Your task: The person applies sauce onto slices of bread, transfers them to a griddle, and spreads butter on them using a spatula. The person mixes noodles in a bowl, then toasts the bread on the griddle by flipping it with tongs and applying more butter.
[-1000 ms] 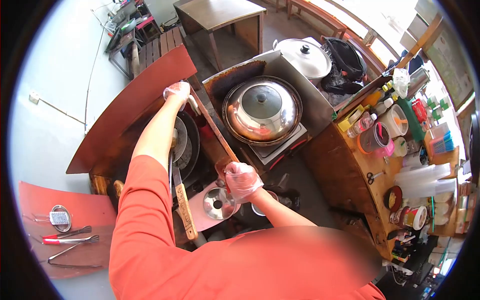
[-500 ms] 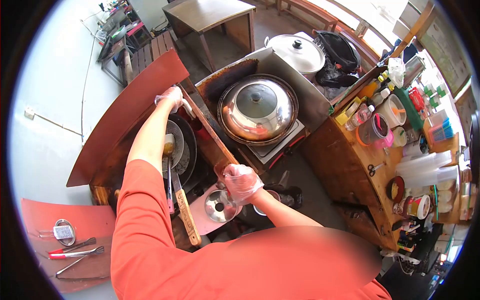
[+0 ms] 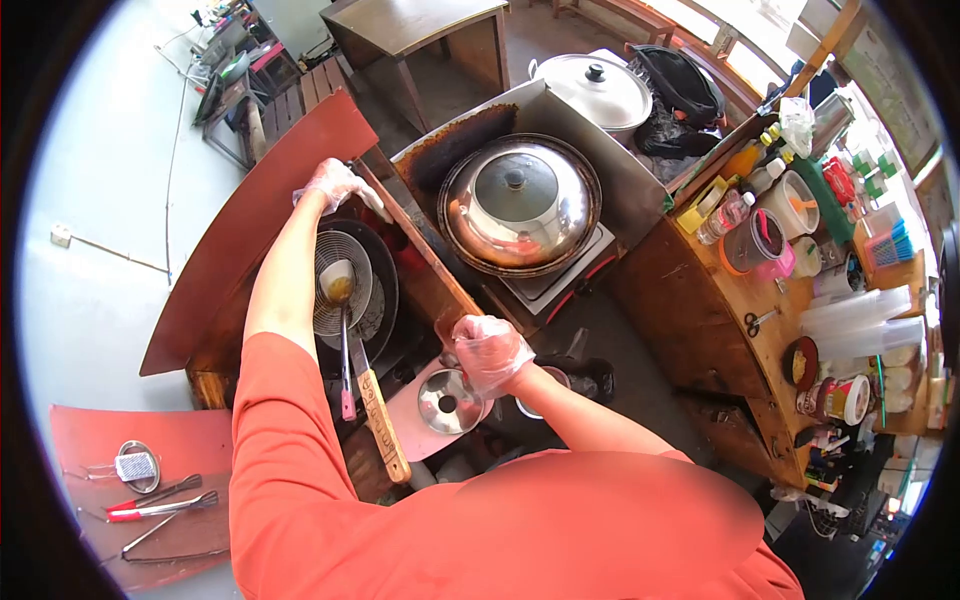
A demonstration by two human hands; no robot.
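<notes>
My left hand [image 3: 332, 186], in a clear plastic glove, is closed at the far end of the wooden board [image 3: 425, 255], beside a whitish piece [image 3: 374, 204] that I cannot make out. Closed in a fist, my gloved right hand [image 3: 490, 352] is at the board's near end; what it grips is hidden. Left of the board, a wire strainer [image 3: 327, 257] and a ladle [image 3: 338, 283] lie over a dark wok [image 3: 385, 275]. A wooden handle [image 3: 383, 427] points toward me. Near my right hand, a round metal piece with a hole [image 3: 430, 408] rests on a pink surface [image 3: 400, 425].
A lidded pan [image 3: 520, 205] sits on a stove [image 3: 565, 275] behind a metal screen. On the right, a wooden counter [image 3: 690, 325] holds bottles, tubs and scissors [image 3: 760, 321]. A red panel [image 3: 265, 225] curves at the left. Tongs [image 3: 165, 507] lie lower left.
My left hand has shifted left relative to the board, and my left forearm has moved off the strainer and ladle, which now show fully. My right hand stays closed at the board's near end.
</notes>
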